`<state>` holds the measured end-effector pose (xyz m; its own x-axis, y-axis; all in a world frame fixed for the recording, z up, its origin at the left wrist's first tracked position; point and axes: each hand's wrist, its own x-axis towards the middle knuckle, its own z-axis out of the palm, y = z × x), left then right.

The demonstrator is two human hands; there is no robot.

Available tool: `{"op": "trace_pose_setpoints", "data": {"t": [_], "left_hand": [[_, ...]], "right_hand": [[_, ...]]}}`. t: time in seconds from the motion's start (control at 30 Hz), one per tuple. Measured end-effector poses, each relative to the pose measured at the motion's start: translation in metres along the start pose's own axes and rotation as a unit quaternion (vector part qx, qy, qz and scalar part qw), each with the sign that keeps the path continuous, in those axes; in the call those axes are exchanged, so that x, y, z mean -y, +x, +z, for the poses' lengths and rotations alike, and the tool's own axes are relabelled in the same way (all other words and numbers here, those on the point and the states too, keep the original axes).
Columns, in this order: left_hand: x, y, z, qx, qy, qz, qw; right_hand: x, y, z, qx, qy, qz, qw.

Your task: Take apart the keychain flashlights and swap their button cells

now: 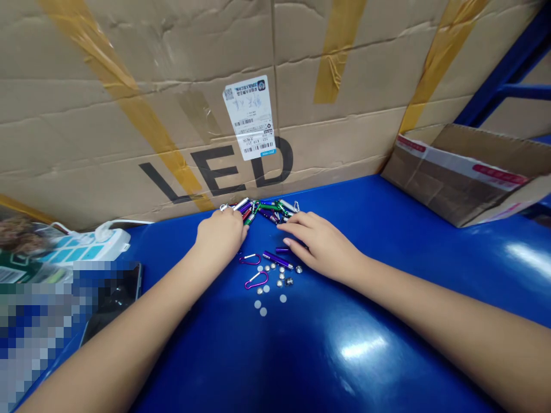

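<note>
A pile of small coloured keychain flashlights (264,209) lies on the blue table (387,275) against a big cardboard box. My left hand (220,236) rests at the pile's left edge, fingers curled onto a silver flashlight (240,204). Palm down beside the pile, my right hand (321,244) has its fingers stretched over a purple flashlight tube (276,259). Between the hands lie two pink carabiner clips (255,279) and several small silver button batteries (275,284).
The large cardboard box marked LED (172,86) stands as a wall behind the pile. An open cardboard box (465,172) lies at the right. A white power strip (92,244) and a dark phone (114,301) sit at the left.
</note>
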<state>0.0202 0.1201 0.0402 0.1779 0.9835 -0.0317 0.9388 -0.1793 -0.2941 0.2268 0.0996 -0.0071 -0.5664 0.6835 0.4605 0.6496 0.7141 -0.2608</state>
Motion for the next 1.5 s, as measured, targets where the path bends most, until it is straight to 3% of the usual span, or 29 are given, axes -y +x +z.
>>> {"op": "trace_pose_setpoints", "data": {"t": [0.17,0.3,0.43,0.57,0.8,0.93,1.03,1.13,1.2,1.27,1.33,1.37,1.4,1.47,1.5], "left_hand": [[-0.007,0.001,-0.002,0.005,0.005,-0.008,1.000],[-0.007,-0.017,-0.017,-0.053,0.020,-0.029,0.998],[-0.005,-0.052,-0.019,-0.156,-0.038,0.078,0.984],[-0.005,-0.076,-0.007,-0.274,-0.137,0.192,0.932],[-0.008,-0.079,0.006,-0.275,-0.200,0.209,0.917],[-0.008,-0.078,0.008,-0.198,-0.285,0.233,0.909],[-0.007,-0.077,0.006,-0.107,-0.376,0.251,0.885],[-0.005,-0.075,0.004,-0.007,-0.467,0.229,0.854],[-0.002,-0.073,0.003,0.097,-0.559,0.198,0.800],[0.002,-0.071,0.003,0.223,-0.634,0.185,0.717],[0.004,-0.072,0.002,0.292,-0.645,0.195,0.679],[0.003,-0.074,0.001,0.271,-0.622,0.195,0.708],[0.001,-0.078,-0.001,0.218,-0.577,0.191,0.764],[-0.006,-0.087,-0.005,0.072,-0.459,0.207,0.861],[-0.009,-0.092,-0.007,0.002,-0.408,0.194,0.892]], "right_hand": [[0.001,-0.001,-0.001,-0.011,-0.002,-0.005,1.000],[0.003,-0.001,-0.006,-0.052,0.023,0.006,0.998],[0.009,0.000,-0.015,-0.095,0.117,0.020,0.988],[0.017,0.001,-0.024,-0.023,0.174,-0.021,0.984],[0.034,-0.002,-0.030,0.050,0.244,0.034,0.968],[0.036,-0.005,-0.029,0.053,0.213,0.019,0.976],[0.033,-0.006,-0.025,0.049,0.147,-0.012,0.988],[0.029,-0.005,-0.023,0.044,0.082,-0.060,0.994],[0.026,-0.005,-0.022,0.026,0.036,-0.104,0.994],[0.024,-0.005,-0.023,0.001,-0.012,-0.155,0.988],[0.024,-0.005,-0.024,-0.013,-0.045,-0.195,0.980],[0.025,-0.005,-0.025,-0.011,-0.045,-0.201,0.979],[0.026,-0.005,-0.026,0.000,-0.033,-0.194,0.980],[0.031,-0.006,-0.029,0.040,0.020,-0.155,0.987],[0.034,-0.006,-0.030,0.064,0.051,-0.131,0.988]]}}
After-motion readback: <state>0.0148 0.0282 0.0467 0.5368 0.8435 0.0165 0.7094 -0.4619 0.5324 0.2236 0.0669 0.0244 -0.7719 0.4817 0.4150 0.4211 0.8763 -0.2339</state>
